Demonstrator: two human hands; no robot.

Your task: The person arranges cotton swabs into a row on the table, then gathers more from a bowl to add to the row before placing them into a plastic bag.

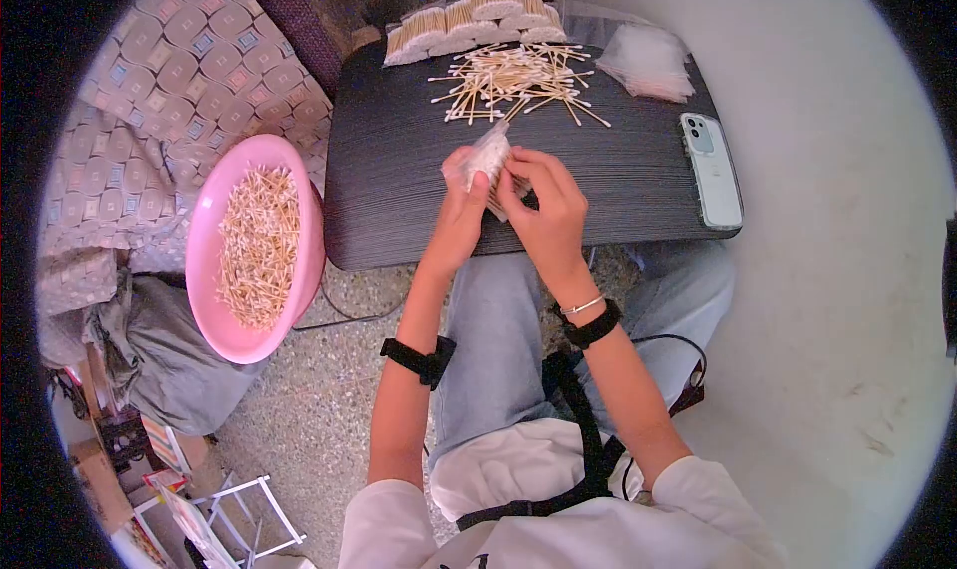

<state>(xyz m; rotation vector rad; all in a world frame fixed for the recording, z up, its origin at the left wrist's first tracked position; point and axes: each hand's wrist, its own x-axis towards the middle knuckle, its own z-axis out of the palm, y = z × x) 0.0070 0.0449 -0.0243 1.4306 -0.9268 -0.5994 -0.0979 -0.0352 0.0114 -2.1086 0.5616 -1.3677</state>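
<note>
Near the front edge of the dark table [399, 170], a clear bag of cotton swabs [488, 166] is held between both hands. My left hand [461, 205] is closed around its left side, thumb on the front. My right hand [548, 198] pinches the bag's right side with thumb and fingers. Just beyond the bag lies a loose pile of cotton swabs [513, 76]. Several filled bags of swabs [496, 1] are stacked at the table's back edge.
A pink basin [204, 270] full of swabs stands left of the table. Empty clear bags [648, 61] lie at the back right, with a phone [714, 175] on the right edge. Patterned fabric [199, 61] is at the left, a wall [837, 220] at the right.
</note>
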